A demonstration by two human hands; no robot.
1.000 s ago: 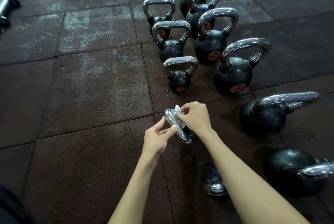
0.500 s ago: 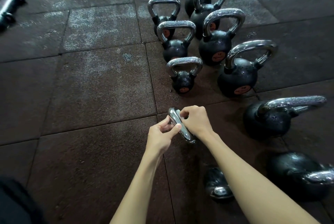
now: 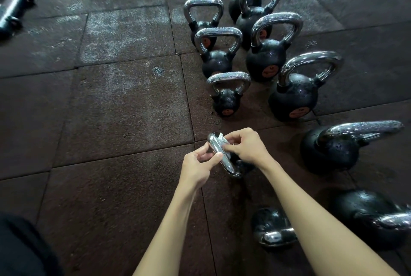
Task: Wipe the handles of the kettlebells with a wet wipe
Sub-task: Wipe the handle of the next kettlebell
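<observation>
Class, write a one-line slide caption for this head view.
Both hands work a wet wipe along a kettlebell's chrome handle.

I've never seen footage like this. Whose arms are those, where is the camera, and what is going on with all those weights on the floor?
There is no machine here: these are a person's two bare arms, filmed by one camera worn on the head, looking down. On the dark rubber floor stand many black kettlebells with shiny handles, such as a small one just ahead. The left hand steadies the handle of the nearest kettlebell, whose body is mostly hidden. The right hand presses a white wipe against that handle to clean it. A dark roll-shaped item lies far left.
</observation>
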